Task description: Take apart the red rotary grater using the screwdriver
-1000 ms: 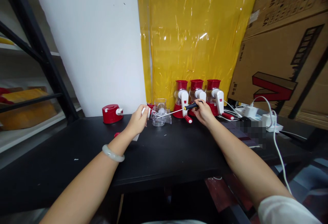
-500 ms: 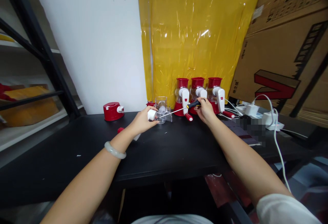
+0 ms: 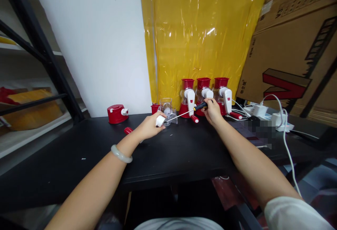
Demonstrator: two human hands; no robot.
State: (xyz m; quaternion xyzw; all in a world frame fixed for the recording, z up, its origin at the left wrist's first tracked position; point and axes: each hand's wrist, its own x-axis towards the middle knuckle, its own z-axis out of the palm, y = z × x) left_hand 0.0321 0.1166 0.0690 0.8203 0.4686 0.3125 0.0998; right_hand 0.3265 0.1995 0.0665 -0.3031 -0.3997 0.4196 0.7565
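Note:
My left hand (image 3: 151, 126) is closed around a small white plastic part (image 3: 160, 120), holding it above the black table. In my right hand (image 3: 212, 112) is a screwdriver (image 3: 200, 106) with a black and yellow handle. Its long shaft points left, and the tip reaches the white part's right end. Just behind my left hand stands a clear plastic housing (image 3: 166, 108). A crank with a red handle (image 3: 128, 130) lies on the table, partly hidden by my left forearm.
Three red and white rotary graters (image 3: 187, 98) stand in a row at the back. A red base (image 3: 116, 114) with a white knob sits left. Chargers and white cables (image 3: 279, 120) lie right, near a large cardboard box (image 3: 286, 58). Yellow plastic sheeting (image 3: 200, 30) hangs behind.
The white part in my left hand has turned, so its end now faces the screwdriver more. The screwdriver stays at it with little movement. The whole view has shifted slightly.

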